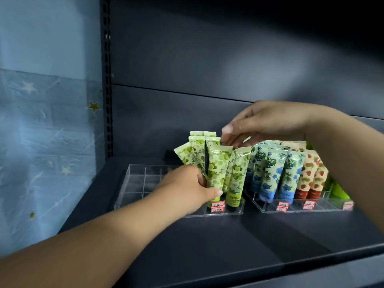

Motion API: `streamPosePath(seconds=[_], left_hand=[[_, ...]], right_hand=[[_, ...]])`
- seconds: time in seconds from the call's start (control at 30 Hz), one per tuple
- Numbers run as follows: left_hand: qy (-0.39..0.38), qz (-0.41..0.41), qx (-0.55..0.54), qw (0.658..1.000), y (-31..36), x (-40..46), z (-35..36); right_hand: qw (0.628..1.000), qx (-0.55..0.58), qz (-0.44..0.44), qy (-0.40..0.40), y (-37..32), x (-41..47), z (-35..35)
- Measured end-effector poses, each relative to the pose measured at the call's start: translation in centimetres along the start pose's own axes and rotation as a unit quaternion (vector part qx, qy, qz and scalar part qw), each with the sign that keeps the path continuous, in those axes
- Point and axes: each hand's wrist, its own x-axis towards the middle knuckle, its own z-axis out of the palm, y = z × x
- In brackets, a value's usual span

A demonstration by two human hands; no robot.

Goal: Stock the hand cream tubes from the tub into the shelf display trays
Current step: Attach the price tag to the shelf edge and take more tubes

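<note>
Gripping a bunch of green hand cream tubes (215,163) over the left clear tray (137,183) at frame centre, left hand (187,188) curls round them; right hand (264,123) pinches a tube top (247,139) behind. Blue tubes (270,173) fill the right tray (307,206).

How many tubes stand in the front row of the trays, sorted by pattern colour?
Green-patterned tubes: 2
Blue-patterned tubes: 2
Red-patterned tubes: 2
Total: 6, leaving out the plain green pieces at far right, too hidden to count.
</note>
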Motion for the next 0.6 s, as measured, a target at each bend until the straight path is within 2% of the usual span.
streamPosePath(seconds=[0.17, 0.37, 0.6], left_hand=[[-0.013, 0.008, -0.006, 1.0, 0.3, 0.0, -0.2], [-0.022, 0.005, -0.017, 1.0, 0.3, -0.2, -0.2], [-0.039, 0.009, -0.023, 0.999, -0.3, -0.2, -2.2]], right_hand=[[0.999, -0.037, -0.027, 0.003, 0.0, 0.2, 0.8], [0.994, -0.108, -0.021, 0.015, -0.1, 0.2, 1.2], [0.99, -0.138, -0.011, 0.01, 0.1, 0.5, 1.5]])
